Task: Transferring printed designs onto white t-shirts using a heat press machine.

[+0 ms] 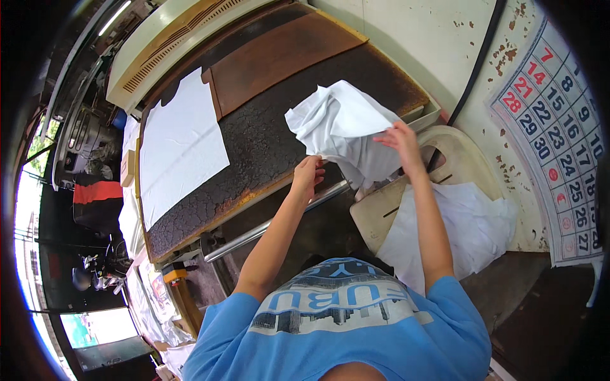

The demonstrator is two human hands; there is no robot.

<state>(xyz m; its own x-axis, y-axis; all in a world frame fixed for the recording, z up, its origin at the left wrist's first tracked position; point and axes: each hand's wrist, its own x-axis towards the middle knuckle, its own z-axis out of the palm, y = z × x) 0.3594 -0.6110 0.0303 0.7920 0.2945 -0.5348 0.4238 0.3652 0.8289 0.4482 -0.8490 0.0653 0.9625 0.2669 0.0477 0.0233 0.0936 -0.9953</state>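
A bunched piece of white fabric (343,120) hangs between my two hands, over the near right edge of a dark, cracked press bed (254,152). My left hand (308,176) pinches its lower left corner, just past the bed's front edge. At the fabric's right side, my right hand (401,145) has its fingers closed on the edge. Folds hide the cloth's full shape. On the left of the bed, a flat white fabric piece (184,149) is spread out, its upper edge cut in curves.
A brown sheet (279,57) covers the bed's back part. To my right, a beige plastic chair (372,216) bears a heap of white cloth (464,222). A metal bar (273,222) runs along the bed's front. A calendar (553,127) hangs on the right wall.
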